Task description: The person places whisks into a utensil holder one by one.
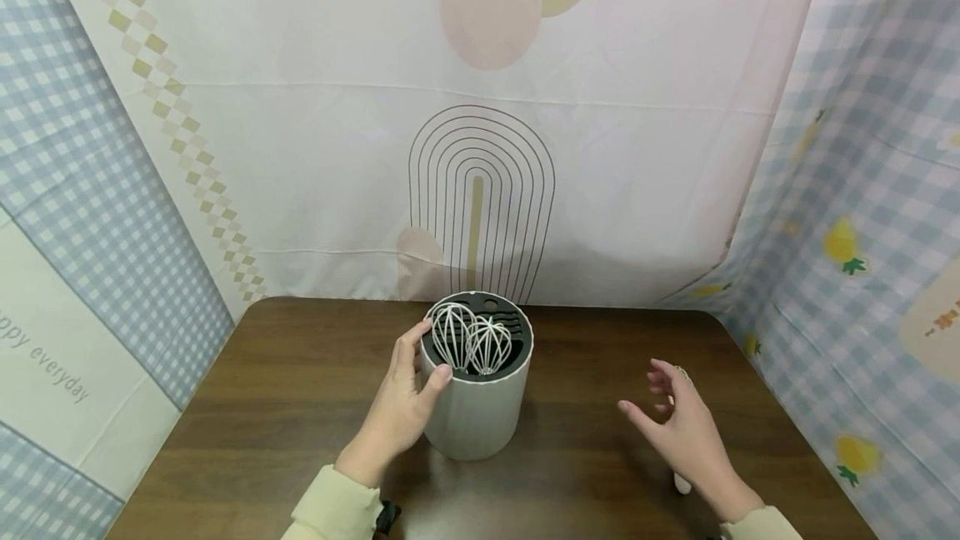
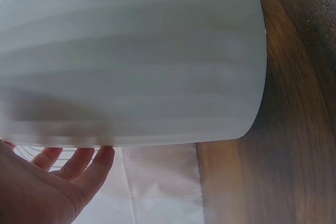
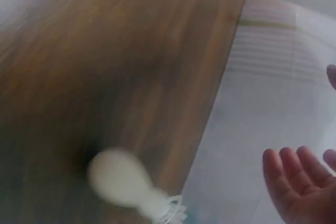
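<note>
A ribbed white utensil holder (image 1: 477,415) with a dark slotted top stands upright on the table. Two wire whisks (image 1: 452,336) have their heads sticking up out of its front opening. My left hand (image 1: 401,407) holds the holder's left side near the rim, thumb in front and fingers farther back; the left wrist view shows the fingertips (image 2: 105,156) against its wall. To the right, my right hand (image 1: 686,436) hovers with parted, loosely bent fingers, holding nothing. Below it is a pale rounded handle (image 3: 119,177), blurred in the right wrist view and mostly hidden by the hand in the head view.
The brown wooden table (image 1: 300,407) ends at the back against a white printed cloth (image 1: 322,190). Blue checked cloths (image 1: 97,132) hang along both sides. A dark band (image 1: 386,517) sits at the left wrist.
</note>
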A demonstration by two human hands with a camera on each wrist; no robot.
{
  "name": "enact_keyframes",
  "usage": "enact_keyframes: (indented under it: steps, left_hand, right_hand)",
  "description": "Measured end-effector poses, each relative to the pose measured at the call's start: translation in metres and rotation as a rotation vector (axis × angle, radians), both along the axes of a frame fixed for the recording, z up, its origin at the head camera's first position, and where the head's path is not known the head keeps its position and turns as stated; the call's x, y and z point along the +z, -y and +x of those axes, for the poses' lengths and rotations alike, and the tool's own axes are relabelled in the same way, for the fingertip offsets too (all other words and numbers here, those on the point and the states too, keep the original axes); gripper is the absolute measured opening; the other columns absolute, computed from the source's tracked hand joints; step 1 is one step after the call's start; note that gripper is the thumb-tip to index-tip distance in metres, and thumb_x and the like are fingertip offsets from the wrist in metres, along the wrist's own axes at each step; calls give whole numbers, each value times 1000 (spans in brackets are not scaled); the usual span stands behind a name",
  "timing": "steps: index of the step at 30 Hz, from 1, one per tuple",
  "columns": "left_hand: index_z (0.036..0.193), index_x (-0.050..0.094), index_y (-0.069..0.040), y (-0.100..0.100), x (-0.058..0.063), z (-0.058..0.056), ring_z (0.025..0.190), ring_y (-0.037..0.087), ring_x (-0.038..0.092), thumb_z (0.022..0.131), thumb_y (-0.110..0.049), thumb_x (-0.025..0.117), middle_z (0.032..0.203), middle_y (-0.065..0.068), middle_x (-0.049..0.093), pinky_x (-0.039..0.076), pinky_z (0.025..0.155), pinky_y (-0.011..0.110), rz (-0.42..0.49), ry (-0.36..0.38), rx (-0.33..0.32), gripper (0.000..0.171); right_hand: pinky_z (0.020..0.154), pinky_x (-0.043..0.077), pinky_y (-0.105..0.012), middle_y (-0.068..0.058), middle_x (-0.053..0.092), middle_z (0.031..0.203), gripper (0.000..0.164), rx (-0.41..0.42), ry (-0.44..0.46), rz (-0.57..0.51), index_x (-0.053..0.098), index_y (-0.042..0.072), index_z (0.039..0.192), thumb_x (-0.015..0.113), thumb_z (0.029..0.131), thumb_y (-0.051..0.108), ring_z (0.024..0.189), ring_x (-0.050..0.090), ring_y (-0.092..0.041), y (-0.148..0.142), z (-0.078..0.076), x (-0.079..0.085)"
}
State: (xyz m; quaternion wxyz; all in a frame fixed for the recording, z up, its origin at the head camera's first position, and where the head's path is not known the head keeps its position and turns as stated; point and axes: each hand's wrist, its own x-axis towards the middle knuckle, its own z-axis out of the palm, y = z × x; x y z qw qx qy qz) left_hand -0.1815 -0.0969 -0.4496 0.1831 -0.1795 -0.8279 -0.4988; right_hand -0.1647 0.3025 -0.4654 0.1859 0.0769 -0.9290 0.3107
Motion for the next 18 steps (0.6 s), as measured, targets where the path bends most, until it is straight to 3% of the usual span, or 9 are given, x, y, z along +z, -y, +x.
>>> enact_keyframes:
  steps: [11, 18]
  left_hand:
    - [151, 23, -30, -1, 2, 2, 122, 36, 48, 95, -38, 57, 150, 9, 29, 43, 98, 51, 8, 5, -5, 66]
    - [151, 22, -31, -1, 2, 2, 122, 36, 48, 96, -37, 56, 150, 9, 29, 42, 98, 50, 10, 9, -6, 65]
  right_hand:
    - [78, 49, -51, -25, 53, 121, 96, -189, 267, -15, 32, -7, 142, 66, 82, 60, 103, 57, -36, -39, 10, -12]
    - [82, 49, -53, -35, 46, 129, 101, -216, 456, -47, 25, -9, 144, 62, 83, 63, 107, 58, -43, -54, 14, -20]
